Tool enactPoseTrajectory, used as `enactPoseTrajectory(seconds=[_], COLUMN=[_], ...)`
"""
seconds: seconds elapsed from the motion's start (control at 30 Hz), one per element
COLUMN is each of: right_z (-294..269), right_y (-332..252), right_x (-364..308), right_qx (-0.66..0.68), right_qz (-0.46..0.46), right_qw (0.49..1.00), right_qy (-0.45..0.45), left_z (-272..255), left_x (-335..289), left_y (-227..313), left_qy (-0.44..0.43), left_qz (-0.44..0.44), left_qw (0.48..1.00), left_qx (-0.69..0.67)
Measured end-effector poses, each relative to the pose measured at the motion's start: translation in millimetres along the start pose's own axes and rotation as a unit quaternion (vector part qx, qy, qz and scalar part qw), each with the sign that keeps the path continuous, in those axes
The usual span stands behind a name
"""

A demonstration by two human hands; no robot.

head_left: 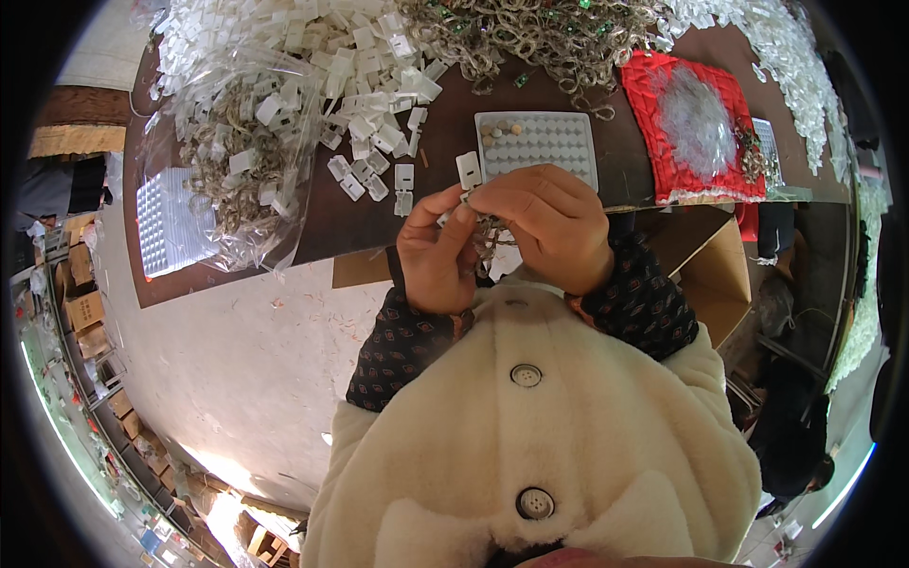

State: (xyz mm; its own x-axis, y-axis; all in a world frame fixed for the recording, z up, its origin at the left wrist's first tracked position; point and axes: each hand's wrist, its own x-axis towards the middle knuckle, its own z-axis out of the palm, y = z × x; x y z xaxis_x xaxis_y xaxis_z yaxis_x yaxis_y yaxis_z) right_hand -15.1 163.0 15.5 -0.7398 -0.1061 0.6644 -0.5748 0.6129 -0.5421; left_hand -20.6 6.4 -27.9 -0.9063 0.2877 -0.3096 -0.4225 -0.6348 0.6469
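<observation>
Far left on the brown worktop point(341, 224), a pale gridded sheet point(169, 227), partly under a clear bag point(301, 156) filled with tangled cord and white pieces. Behind and to the right, a broad heap of white cases point(365, 80), with several loose open cases point(360, 178) scattered nearer the front edge. Next, the left hand point(437, 248), thumb and forefinger clamped on the lower end of a white case point(468, 168). Small, flat and rectangular, tilted slightly, smooth-faced, with a short dark slot-like mark near the middle; lower part hidden behind fingertips. Sticking up beyond the fingers, just beside the left edge of a pale dimpled tray point(559, 156) with a few round beads point(502, 133) in it. Between the palms, a looped brownish cord point(489, 244), hanging down. Then the right hand point(554, 225), fingers bent in and tips meeting the left ones; exact hold hidden, cannot tell. Behind the tray, a heap of similar cords point(530, 38). Farther right, a red quilted cloth point(642, 104) under a bundle of clear plastic point(696, 123).
</observation>
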Motion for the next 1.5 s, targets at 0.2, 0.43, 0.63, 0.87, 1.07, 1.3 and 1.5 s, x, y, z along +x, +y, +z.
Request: enactPoseTrajectory(seconds=[0.2,0.43,0.63,0.87,1.07,1.3,1.5], right_z=[6,7,-3,-8,-13,-13,-7], right_y=[27,54,9,-6,-10,-11,-10], right_x=[-3,-2,-1,2,-2,-1,-2], right_qx=[-0.087,-0.239,0.027,0.032,0.026,0.256,0.386], right_qz=[0.158,0.201,0.16,0.124,0.065,0.33,0.414], right_qw=[0.983,0.948,0.987,0.991,0.996,0.908,0.824], right_qy=[0.019,-0.052,-0.011,-0.043,-0.06,-0.013,-0.007], left_z=[0,-1,-3,-8,-7,4,-1], left_x=[3,4,2,-2,-3,-8,-6], left_y=[4,6,6,0,2,3,2], left_qy=[0.028,0.017,0.009,-0.044,-0.028,-0.095,-0.143], left_qz=[-0.014,-0.031,-0.045,-0.036,-0.063,-0.079,-0.113], left_qw=[0.999,0.999,0.999,0.998,0.995,0.984,0.971], left_qx=[0.02,0.011,-0.003,-0.03,-0.069,-0.13,-0.158])
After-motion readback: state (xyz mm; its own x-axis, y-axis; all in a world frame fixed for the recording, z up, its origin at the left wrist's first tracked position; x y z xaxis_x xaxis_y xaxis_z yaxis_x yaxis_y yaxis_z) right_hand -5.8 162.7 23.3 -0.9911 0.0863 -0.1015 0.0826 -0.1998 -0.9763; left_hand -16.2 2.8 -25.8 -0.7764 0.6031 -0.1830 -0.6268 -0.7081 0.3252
